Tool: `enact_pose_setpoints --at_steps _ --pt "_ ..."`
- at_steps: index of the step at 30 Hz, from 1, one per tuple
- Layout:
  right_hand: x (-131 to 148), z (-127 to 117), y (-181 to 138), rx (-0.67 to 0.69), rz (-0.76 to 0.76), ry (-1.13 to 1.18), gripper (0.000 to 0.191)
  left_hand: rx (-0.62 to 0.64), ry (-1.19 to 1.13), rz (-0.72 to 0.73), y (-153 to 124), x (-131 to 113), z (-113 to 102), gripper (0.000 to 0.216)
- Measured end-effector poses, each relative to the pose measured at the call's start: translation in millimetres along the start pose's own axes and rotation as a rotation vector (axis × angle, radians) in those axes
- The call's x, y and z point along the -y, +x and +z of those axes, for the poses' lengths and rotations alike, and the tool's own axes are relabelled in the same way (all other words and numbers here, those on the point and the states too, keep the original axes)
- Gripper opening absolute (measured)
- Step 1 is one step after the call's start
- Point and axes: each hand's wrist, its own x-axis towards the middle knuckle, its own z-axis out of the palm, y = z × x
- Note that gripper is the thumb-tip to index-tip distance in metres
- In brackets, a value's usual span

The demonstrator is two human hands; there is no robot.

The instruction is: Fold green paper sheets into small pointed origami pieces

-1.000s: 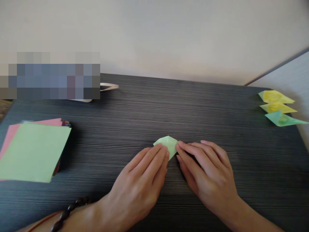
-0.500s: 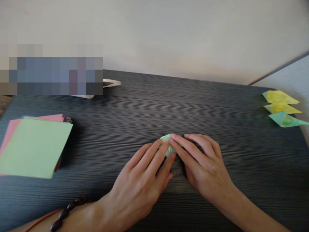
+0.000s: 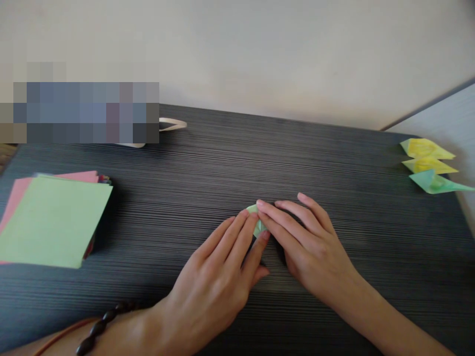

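You pressed the green fold [image 3: 259, 226] flat on the table [image 3: 334, 158], centre front. Left hand [image 3: 217, 279] and right hand [image 3: 315, 252] lay flat, fingers together, tips meeting over it, nearly hiding it. Judgement: firm, even fingertip pressure along the edge, paper not sliding, would set the crease best.

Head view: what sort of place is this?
Likely an indoor spot for paper folding: dark ribbed tabletop against a plain wall, stack of coloured paper squares, three folded paper pieces.

Paper stack [image 3: 52, 220] left of folded paper [image 3: 259, 227]
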Motion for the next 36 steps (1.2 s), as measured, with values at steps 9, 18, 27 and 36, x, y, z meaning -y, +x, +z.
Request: enact_pose_setpoints --at_steps 9,18,27,36 --pt "-9 0 -5 -0.118 0.023 0.06 0.035 0.022 0.026 -0.027 -4 -3 0 0.041" --pt "0 -6 -7 -0.127 0.054 -0.04 0.034 0.053 -0.034 -0.01 -2 0 1 0.044" --pt "-5 4 0 -0.113 0.142 0.042 0.043 0.042 -0.087 0.03 1 6 -3 0.043" --pt "-10 4 1 -0.084 0.148 0.146 0.042 -0.003 -0.13 0.033 4 14 0 0.034"
